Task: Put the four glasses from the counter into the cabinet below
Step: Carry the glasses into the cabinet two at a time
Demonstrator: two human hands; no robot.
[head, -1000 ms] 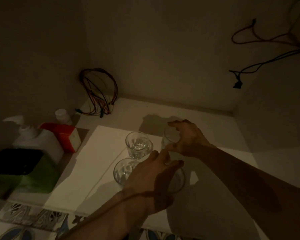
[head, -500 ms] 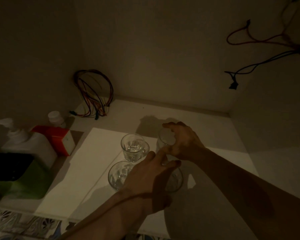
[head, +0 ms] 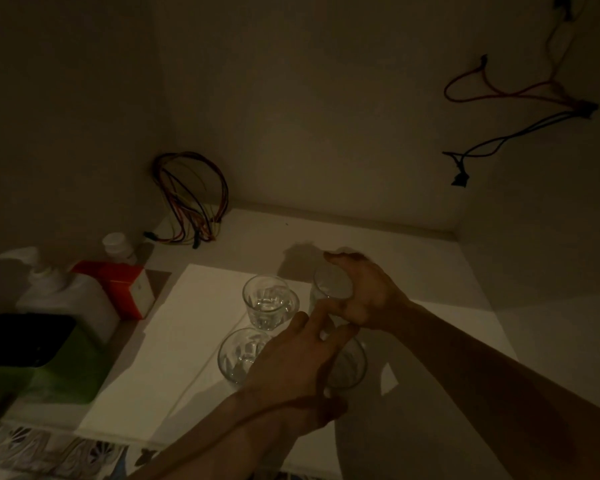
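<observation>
Four clear glasses stand close together on the white cabinet floor (head: pixel 413 258), in dim light. The back left glass (head: pixel 269 303) and the front left glass (head: pixel 238 356) stand free. My right hand (head: pixel 368 296) is wrapped around the rim of the back right glass (head: pixel 331 282). My left hand (head: pixel 291 365) lies over the front right glass (head: pixel 349 367), with its fingers stretched across the top, and hides most of that glass.
A white sheet (head: pixel 187 323) lies under the left glasses. At the left stand a pump bottle (head: pixel 59 292), a red-and-white box (head: pixel 118 285), a small white bottle (head: pixel 116 244) and a green-and-black object (head: pixel 39 358). Loose wires (head: pixel 191 199) hang in the back corner, with more wires (head: pixel 516 98) on the right wall.
Both hands stay on the right-hand glasses. The view has drifted slightly. No glass has visibly moved.
</observation>
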